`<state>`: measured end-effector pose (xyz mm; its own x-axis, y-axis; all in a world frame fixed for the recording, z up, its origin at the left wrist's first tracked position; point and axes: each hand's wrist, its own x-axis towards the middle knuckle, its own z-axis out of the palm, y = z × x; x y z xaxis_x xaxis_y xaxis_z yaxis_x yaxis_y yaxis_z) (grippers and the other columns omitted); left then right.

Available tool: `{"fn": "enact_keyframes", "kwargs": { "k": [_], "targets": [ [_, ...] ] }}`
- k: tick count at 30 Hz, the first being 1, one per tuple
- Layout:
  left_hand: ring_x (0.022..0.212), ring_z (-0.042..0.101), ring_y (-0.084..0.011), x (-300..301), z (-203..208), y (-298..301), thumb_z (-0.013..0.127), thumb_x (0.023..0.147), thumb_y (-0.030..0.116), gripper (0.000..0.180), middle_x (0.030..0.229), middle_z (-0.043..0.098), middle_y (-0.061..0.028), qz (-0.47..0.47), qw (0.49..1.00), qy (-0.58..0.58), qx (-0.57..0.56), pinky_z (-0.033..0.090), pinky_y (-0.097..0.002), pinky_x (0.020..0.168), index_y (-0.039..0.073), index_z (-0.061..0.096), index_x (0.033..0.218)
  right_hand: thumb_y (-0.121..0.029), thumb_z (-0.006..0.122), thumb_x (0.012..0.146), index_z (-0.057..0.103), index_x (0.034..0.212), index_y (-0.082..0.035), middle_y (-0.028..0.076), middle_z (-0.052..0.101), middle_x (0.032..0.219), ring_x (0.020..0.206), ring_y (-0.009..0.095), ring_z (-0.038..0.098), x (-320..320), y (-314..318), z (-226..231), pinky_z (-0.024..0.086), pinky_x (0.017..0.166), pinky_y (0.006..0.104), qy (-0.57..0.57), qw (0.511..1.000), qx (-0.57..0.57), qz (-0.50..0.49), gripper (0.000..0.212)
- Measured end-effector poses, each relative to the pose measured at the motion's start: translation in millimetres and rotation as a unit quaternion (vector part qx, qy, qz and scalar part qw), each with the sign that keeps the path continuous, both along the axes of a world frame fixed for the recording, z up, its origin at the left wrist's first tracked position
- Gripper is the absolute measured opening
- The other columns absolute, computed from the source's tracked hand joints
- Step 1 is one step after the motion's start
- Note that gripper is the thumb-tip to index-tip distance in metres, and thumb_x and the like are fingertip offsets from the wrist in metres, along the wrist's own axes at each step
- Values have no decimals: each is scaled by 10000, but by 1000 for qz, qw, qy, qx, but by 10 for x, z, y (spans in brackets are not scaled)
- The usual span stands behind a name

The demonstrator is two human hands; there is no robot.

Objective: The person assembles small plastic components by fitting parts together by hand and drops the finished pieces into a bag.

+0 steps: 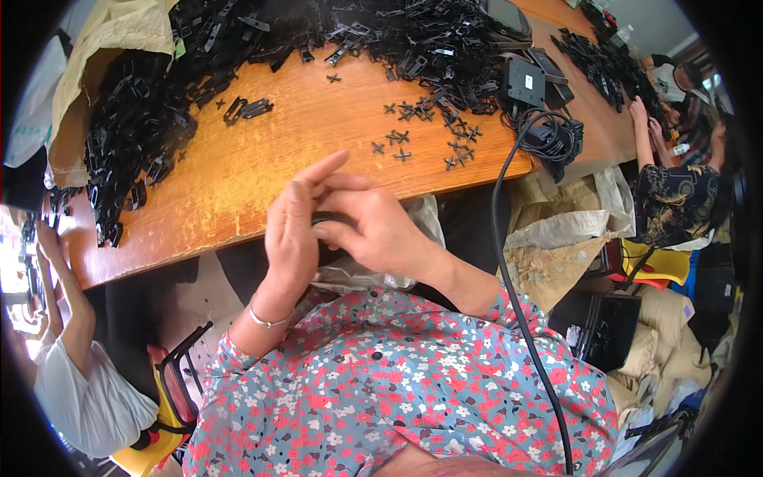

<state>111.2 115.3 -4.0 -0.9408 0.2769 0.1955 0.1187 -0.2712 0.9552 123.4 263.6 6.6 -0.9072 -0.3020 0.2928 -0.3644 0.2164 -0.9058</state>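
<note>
My left hand (292, 230) and my right hand (380, 230) meet just below the near edge of the wooden table (238, 171). Between their fingers sits a small black plastic part (327, 218), mostly hidden; both hands pinch it. A large heap of black plastic clips (143, 111) covers the table's left and far side. Small black cross-shaped pieces (421, 127) lie scattered on the bare wood to the right of centre.
A black box (524, 82) and a coiled cable (556, 139) lie at the table's right end, with one cable (509, 270) hanging past my right arm. Sacks (556, 254) are piled at right. One person sits at left (71, 374), another at right (675, 199).
</note>
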Motion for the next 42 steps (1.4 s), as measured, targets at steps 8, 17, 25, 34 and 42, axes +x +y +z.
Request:
{"fn": "enact_keyframes", "kwargs": {
  "k": [8,17,25,34,42],
  "targets": [
    [762,581,-99,-164,17,-202,452,1155,316,414,828,636,-46,170,979,-81,79,494,-245,716,-26,685,1155,-190,744,964,679,1171,29,96,692,739,709,165,691,66,-169,2,539,675,326,-242,955,-149,88,309],
    [639,473,-49,-46,-92,-248,512,1137,265,335,715,552,10,194,979,-37,-54,368,-215,580,-10,697,1092,-158,754,987,594,1208,43,42,671,821,722,86,624,264,-98,-216,516,630,279,-258,946,-148,126,339],
    [619,463,-38,-101,-74,-236,543,1126,243,298,692,554,26,182,981,-44,-56,355,-214,566,-11,697,1110,-126,718,995,605,1187,50,152,709,884,737,217,723,333,-131,-233,564,673,339,-114,992,-32,49,284],
    [604,438,-24,-67,-79,-312,507,1136,321,368,703,557,40,124,987,-103,16,344,-201,546,18,712,1100,-76,684,984,613,1126,34,163,708,825,735,277,738,238,-152,-258,551,659,371,-78,995,6,59,193],
    [632,481,-28,-135,-62,-402,512,1132,342,379,733,587,34,84,984,-151,40,383,-196,582,17,708,1115,-121,650,1045,617,1135,23,45,701,872,778,97,674,228,-91,-137,539,702,273,-267,950,-124,101,173]
  ]
}}
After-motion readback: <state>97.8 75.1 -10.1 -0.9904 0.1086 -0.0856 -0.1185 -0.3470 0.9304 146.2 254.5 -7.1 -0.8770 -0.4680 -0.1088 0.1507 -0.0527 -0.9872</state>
